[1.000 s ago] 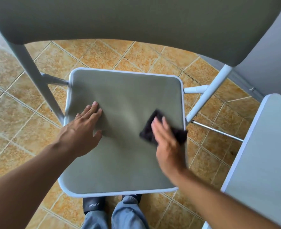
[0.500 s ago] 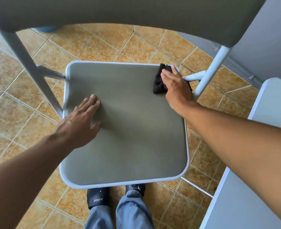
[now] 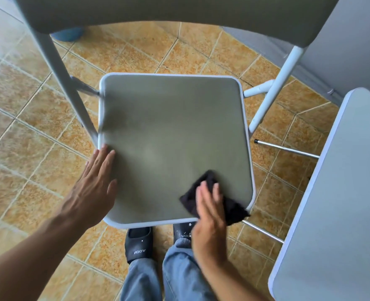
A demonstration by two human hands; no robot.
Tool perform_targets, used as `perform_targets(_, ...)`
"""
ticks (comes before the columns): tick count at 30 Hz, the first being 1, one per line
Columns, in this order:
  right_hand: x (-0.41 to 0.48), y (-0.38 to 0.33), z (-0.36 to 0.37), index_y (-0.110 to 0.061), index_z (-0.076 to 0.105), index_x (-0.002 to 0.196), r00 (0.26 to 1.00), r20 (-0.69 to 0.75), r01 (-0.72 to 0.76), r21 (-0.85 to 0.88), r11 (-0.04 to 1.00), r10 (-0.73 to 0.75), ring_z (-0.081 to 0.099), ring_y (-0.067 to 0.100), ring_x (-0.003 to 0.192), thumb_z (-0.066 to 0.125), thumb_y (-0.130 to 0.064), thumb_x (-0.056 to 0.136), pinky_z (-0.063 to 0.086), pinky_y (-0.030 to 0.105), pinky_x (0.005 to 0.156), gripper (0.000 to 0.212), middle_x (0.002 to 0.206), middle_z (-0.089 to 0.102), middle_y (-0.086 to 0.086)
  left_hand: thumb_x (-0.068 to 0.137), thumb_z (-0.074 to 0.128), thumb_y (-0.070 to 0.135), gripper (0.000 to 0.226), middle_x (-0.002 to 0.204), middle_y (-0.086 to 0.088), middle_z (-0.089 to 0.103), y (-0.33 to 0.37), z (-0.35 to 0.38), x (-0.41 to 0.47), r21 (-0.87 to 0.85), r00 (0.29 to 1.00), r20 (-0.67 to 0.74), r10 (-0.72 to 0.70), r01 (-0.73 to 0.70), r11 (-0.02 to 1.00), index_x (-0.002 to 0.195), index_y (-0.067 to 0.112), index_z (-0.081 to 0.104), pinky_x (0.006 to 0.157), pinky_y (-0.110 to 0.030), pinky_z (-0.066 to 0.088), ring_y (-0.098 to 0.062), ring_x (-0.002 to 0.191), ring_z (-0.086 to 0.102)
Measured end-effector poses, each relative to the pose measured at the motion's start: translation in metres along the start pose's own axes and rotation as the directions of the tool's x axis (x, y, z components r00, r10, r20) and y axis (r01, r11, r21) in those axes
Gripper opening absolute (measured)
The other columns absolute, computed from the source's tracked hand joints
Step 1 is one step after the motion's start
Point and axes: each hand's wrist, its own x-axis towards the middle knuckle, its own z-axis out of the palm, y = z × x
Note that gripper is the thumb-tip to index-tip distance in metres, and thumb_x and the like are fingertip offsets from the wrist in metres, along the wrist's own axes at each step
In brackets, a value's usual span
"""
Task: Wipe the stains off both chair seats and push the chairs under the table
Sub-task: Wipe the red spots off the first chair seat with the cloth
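Mottled orange-tan floor tiles point(image 3: 27, 131) fill the background, with a blue rounded object point(image 3: 67, 33) partly hidden at the upper left. At the centre of the frame stands a chair with white metal tube legs point(image 3: 273, 92); its square grey-green padded seat with a white rim point(image 3: 171, 131) is seen from above, and its grey-green backrest point(image 3: 179, 9) runs across the top. The left hand point(image 3: 90, 187) lies flat with straight fingers along the seat's left edge, gripping nothing. The right hand point(image 3: 210, 216), fingers also straight, presses flat on a crumpled black cloth point(image 3: 234, 208) at the seat's lower right corner, the cloth hanging slightly over the rim. A pale grey tabletop with a white edge point(image 3: 342, 203) occupies the right side, near the chair but apart from it. Black slippers point(image 3: 138, 242) and blue jeans point(image 3: 179, 272) show below the seat's front edge.
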Motion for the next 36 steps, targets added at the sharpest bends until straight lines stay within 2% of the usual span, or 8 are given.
perform_targets(5, -0.029, -0.08, 0.051, -0.003, 0.054, 0.138, 0.931, 0.134, 0.337, 0.042, 0.941, -0.339, 0.028, 0.026, 0.148, 0.034, 0.007, 0.084, 0.032, 0.045, 0.117, 0.059, 0.151, 0.047, 0.005, 0.097, 0.043, 0.016, 0.063, 0.157, -0.012, 0.001, -0.004, 0.0, -0.027, -0.004, 1.0, -0.003, 0.018, -0.018, 1.0, 0.15, 0.003, 0.01, 0.117, -0.037, 0.007, -0.02, 0.145, -0.002)
perform_targets(11, 0.007, -0.027, 0.009, -0.002, 0.053, 0.138, 0.792, 0.267, 0.583, -0.066, 0.81, -0.549, 0.035, 0.029, 0.145, 0.028, 0.007, 0.097, 0.038, 0.045, 0.113, 0.049, 0.149, 0.048, 0.009, 0.097, 0.043, 0.011, 0.063, 0.157, -0.012, 0.004, -0.018, -0.002, -0.048, 0.087, 0.991, 0.061, 0.119, -0.124, 0.988, 0.149, 0.005, 0.009, 0.115, -0.04, 0.008, -0.024, 0.145, 0.001)
perform_targets(16, 0.121, 0.028, -0.023, 0.004, 0.059, 0.13, 0.957, 0.125, 0.281, -0.189, 0.941, -0.26, 0.04, 0.038, 0.14, 0.035, 0.017, 0.081, 0.044, 0.052, 0.107, 0.056, 0.141, 0.056, 0.015, 0.093, 0.043, 0.003, 0.07, 0.158, -0.009, 0.001, -0.021, 0.005, -0.045, 0.033, 0.994, 0.029, 0.108, -0.109, 0.993, 0.151, 0.01, 0.006, 0.119, -0.037, 0.01, -0.021, 0.147, -0.001)
perform_targets(20, 0.219, -0.043, -0.015, 0.002, 0.047, 0.14, 0.994, 0.108, 0.044, -0.206, 0.978, -0.022, 0.019, 0.031, 0.15, 0.042, 0.014, 0.083, 0.024, 0.041, 0.12, 0.058, 0.156, 0.038, 0.011, 0.092, 0.036, 0.001, 0.065, 0.158, -0.005, 0.001, -0.025, 0.005, -0.046, -0.024, 0.994, 0.002, 0.111, -0.111, 0.994, 0.152, 0.012, 0.011, 0.12, -0.037, 0.012, -0.019, 0.147, -0.001)
perform_targets(26, 0.168, -0.152, 0.08, 0.0, 0.046, 0.143, 0.887, 0.284, 0.382, -0.01, 0.924, -0.364, 0.021, 0.031, 0.15, 0.041, 0.009, 0.085, 0.019, 0.035, 0.123, 0.059, 0.156, 0.037, 0.012, 0.084, 0.033, 0.001, 0.075, 0.157, -0.002, -0.007, -0.033, -0.003, -0.046, 0.049, 0.99, 0.032, 0.134, -0.136, 0.99, 0.152, 0.014, 0.003, 0.12, -0.038, 0.006, -0.019, 0.145, -0.011)
perform_targets(32, 0.007, -0.086, 0.044, -0.002, 0.049, 0.141, 0.76, 0.33, 0.597, -0.014, 0.802, -0.56, 0.028, 0.028, 0.148, 0.021, 0.005, 0.1, 0.034, 0.048, 0.115, 0.05, 0.154, 0.041, 0.009, 0.089, 0.031, 0.008, 0.075, 0.153, -0.005, -0.025, -0.029, -0.015, -0.046, 0.18, 0.983, 0.126, 0.133, -0.155, 0.971, 0.149, 0.013, -0.015, 0.116, -0.036, -0.011, -0.023, 0.139, -0.027)
perform_targets(34, 0.014, -0.06, 0.02, -0.002, 0.051, 0.139, 0.673, 0.404, 0.692, -0.05, 0.72, -0.619, 0.032, 0.03, 0.146, 0.017, 0.005, 0.101, 0.036, 0.048, 0.114, 0.051, 0.152, 0.043, 0.009, 0.087, 0.032, 0.005, 0.078, 0.153, -0.004, -0.026, -0.03, -0.015, -0.046, 0.169, 0.981, 0.129, 0.148, -0.169, 0.971, 0.148, 0.013, -0.015, 0.116, -0.037, -0.011, -0.023, 0.138, -0.027)
perform_targets(36, 0.06, -0.043, 0.014, -0.002, 0.055, 0.136, 0.685, 0.378, 0.698, -0.096, 0.709, -0.623, 0.038, 0.033, 0.142, 0.021, 0.006, 0.099, 0.037, 0.05, 0.114, 0.051, 0.148, 0.048, 0.011, 0.084, 0.037, 0.002, 0.081, 0.154, -0.005, -0.02, -0.032, -0.011, -0.047, 0.154, 0.98, 0.102, 0.171, -0.186, 0.97, 0.149, 0.012, -0.01, 0.116, -0.039, -0.008, -0.025, 0.139, -0.023)
